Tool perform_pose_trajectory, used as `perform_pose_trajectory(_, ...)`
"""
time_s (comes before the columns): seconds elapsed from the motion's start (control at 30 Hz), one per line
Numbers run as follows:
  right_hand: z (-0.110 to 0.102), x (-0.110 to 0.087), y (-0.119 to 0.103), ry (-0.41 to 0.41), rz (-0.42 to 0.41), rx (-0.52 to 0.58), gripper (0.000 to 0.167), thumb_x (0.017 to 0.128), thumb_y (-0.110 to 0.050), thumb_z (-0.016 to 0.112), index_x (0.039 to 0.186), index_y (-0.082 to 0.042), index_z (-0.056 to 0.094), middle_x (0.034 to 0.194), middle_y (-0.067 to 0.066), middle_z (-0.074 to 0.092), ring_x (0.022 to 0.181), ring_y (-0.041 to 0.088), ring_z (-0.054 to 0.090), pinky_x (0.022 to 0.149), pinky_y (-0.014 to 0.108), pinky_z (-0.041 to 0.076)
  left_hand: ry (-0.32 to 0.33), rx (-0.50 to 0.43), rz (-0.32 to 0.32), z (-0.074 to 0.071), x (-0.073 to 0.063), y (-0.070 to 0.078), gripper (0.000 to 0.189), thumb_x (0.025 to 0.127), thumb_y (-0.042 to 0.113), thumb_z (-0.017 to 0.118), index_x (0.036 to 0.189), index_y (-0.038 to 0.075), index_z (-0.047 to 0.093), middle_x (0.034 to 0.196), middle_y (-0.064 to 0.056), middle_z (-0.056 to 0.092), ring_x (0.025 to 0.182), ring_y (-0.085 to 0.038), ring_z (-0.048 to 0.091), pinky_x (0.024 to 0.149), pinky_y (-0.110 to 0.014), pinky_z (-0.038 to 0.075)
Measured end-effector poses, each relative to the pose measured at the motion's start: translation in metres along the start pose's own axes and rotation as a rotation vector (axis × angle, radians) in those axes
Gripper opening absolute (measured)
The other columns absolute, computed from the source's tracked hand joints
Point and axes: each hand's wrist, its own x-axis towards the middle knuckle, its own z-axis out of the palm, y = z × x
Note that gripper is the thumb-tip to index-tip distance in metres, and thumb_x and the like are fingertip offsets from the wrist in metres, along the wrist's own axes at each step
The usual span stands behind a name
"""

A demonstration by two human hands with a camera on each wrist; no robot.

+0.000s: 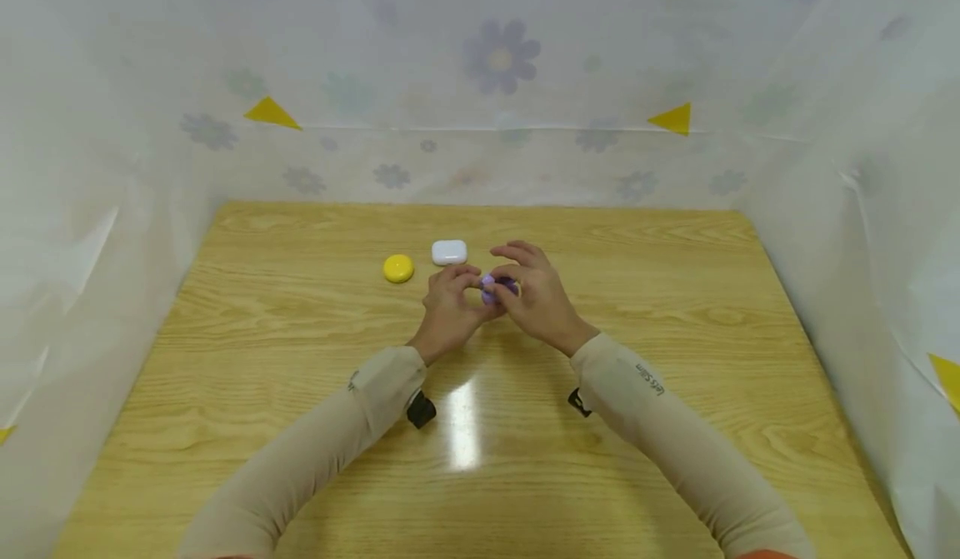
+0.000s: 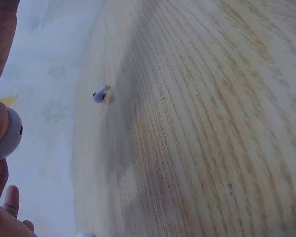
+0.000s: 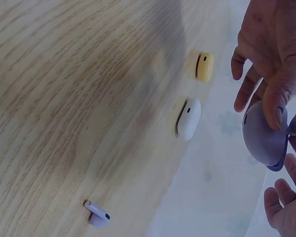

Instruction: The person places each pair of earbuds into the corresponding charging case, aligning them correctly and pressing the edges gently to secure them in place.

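A rounded purple earbud case is in my left hand, its thumb pressed on the shell in the right wrist view. The lid looks raised, but the inside of the case is hidden. My right hand pinches a small purple piece at the case's edge, apparently an earbud, mostly covered by the fingertips. Right of the hands on the table lies a loose purple earbud, also seen in the right wrist view with its stem toward the camera; in the head view I cannot make it out.
On the wooden table, a white earbud case lies just beyond my left hand. A round yellow case sits to its left. Flower-patterned sheeting walls the table at the back and sides.
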Motion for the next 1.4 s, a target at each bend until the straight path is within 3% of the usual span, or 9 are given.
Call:
perform_pose_trajectory(0.73,-0.0029,-0.0037,0.0013,-0.064,0.025,-0.023,0.011,0.082,0.000,0.073,0.090,0.006,0.073,0.118,0.024,0.062,0.120,0.040,0.049,0.104,0.050,0.035,0.000,0.013,-0.020,-0.0008,0.0022,0.0021,0.036,0.077,0.031,0.081,0.096,0.003,0.069,0.125,-0.006,0.053,0.125,-0.033,0.034,0.091,-0.064,0.022)
perform_pose_trajectory(1.4,-0.0028,-0.0063,0.0029,-0.059,0.012,-0.057,0.013,0.081,-0.004,0.075,0.088,0.007,0.073,0.118,0.024,0.062,0.117,0.040,0.052,0.103,0.050,0.037,-0.014,0.010,-0.010,-0.0021,0.0016,0.0018,0.038,0.076,0.035,0.081,0.094,0.004,0.069,0.125,-0.005,0.053,0.125,-0.033,0.034,0.092,-0.065,0.021)
